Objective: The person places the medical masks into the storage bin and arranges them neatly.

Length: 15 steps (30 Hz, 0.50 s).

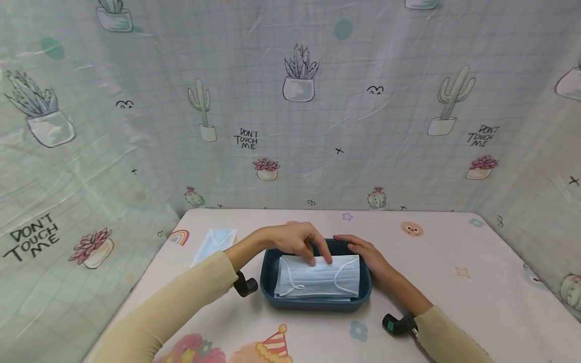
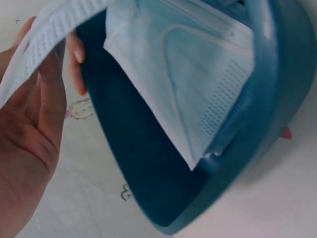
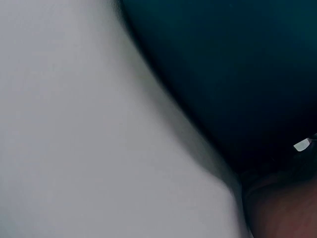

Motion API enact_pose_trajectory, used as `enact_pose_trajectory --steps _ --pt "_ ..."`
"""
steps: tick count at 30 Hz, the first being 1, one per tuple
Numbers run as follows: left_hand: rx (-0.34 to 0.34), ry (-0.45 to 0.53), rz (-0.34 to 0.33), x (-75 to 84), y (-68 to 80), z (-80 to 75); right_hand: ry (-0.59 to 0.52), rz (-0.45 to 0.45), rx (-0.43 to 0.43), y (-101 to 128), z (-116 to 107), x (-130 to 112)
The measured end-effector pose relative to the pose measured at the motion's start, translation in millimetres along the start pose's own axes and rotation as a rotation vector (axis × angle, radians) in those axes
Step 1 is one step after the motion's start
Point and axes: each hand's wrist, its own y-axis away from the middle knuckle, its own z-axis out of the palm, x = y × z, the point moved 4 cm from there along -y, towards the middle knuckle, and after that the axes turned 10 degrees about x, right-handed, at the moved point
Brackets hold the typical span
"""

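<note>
Sleeved forearms reach in from the near edge of the bench in the head view. A stack of face masks lies in a blue tray at mid-bench. Left hand pinches the top mask's far edge; right hand rests on the tray's right rim, fingers relaxed.

From the left wrist, the lifted mask bends limply: light, soft, best taken by an edge.

The right wrist view shows only blurred tray wall.

Both arms reach forward and inward, bent at the elbows. Left grip has fingers curled downward; right grip lies flat, fingers straight.
</note>
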Motion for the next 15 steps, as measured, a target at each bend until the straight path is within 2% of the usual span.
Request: enact_pose_trajectory --steps 6,11,15 --pt "0.032 -0.109 -0.047 -14.9 -5.7 -2.5 -0.015 0.003 -0.019 1 1 0" --pt "0.065 -0.222 -0.070 -18.8 -11.7 -6.8 -0.013 0.002 -0.015 1 0 0" --pt "0.066 -0.298 -0.063 -18.8 -15.9 -6.9 0.005 -0.017 -0.018 0 0 0"
